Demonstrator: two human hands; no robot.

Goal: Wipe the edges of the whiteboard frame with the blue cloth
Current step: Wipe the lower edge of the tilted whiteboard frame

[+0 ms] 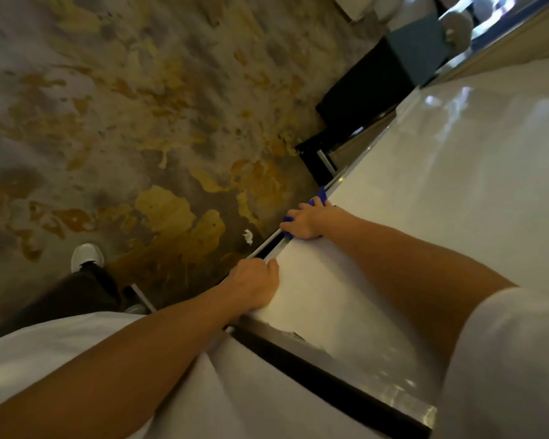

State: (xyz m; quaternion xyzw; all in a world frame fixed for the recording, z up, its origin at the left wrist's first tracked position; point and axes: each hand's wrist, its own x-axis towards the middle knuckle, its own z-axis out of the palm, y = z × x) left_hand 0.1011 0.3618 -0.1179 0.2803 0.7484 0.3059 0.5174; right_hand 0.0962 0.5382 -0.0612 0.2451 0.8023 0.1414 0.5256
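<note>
The white glossy whiteboard point(441, 185) fills the right half of the tilted head view, and its metal frame edge point(268, 245) runs diagonally from lower centre to upper right. My right hand point(308, 221) presses the blue cloth point(319, 198) onto that edge; the cloth shows above and below the fingers. Closer to me, my left hand point(255, 285) grips the same edge of the frame, fingers curled over it, a short way from the right hand.
Mottled grey and yellow floor point(140, 122) lies to the left. A small white scrap point(248, 236) lies on it near the frame. My white shoe point(86, 256) and dark trouser leg are at lower left. A black stand or cabinet point(362, 93) stands beyond the board.
</note>
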